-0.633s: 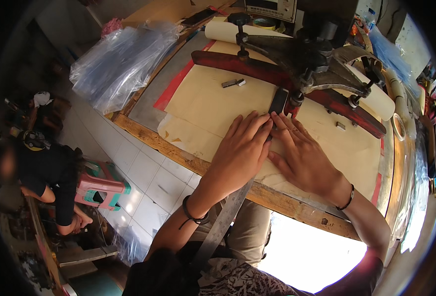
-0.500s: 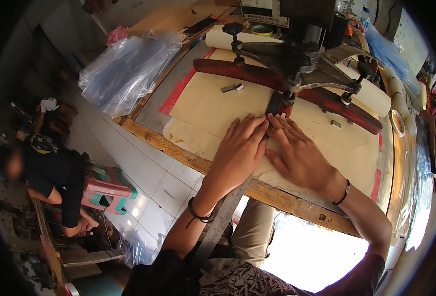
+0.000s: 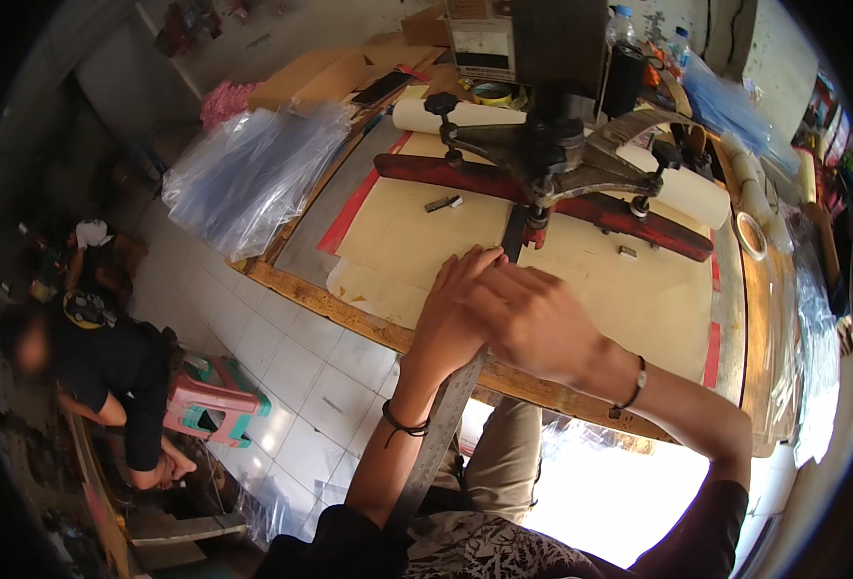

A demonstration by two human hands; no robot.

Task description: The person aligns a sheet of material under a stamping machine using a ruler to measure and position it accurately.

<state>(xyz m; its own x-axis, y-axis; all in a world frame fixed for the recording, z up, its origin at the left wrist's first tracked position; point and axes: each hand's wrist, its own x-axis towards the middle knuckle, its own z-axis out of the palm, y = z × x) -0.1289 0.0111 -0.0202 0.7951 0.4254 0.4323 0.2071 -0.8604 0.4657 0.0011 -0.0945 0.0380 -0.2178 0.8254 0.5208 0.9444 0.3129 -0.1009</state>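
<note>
My left hand [image 3: 446, 318] lies on a long steel ruler [image 3: 443, 425], fingers stretched toward a black strip [image 3: 514, 232] at the ruler's far end. Across it rests my right hand [image 3: 537, 314], smeared by motion; its fingers are partly hidden, and so is the left thumb. The ruler runs from near my body, under both hands, over cream paper [image 3: 397, 236] on the table. Beyond the black strip stands a long red bar [image 3: 465, 177] beneath a dark metal clamp frame [image 3: 552, 145] with knobs. Small metal blocks [image 3: 627, 252] lie on the paper.
A wooden table edge [image 3: 349, 316] runs before me. Clear plastic sheets [image 3: 252, 174] hang over the left corner. A cream paper roll [image 3: 677, 193] lies behind the bar, a tape roll [image 3: 751, 235] at right. A person sits at left beside a pink and green stool [image 3: 216, 400].
My right hand has moved left from beside my left hand to lie across it. The whole view has shifted slightly, with the table and clamp frame appearing farther left.
</note>
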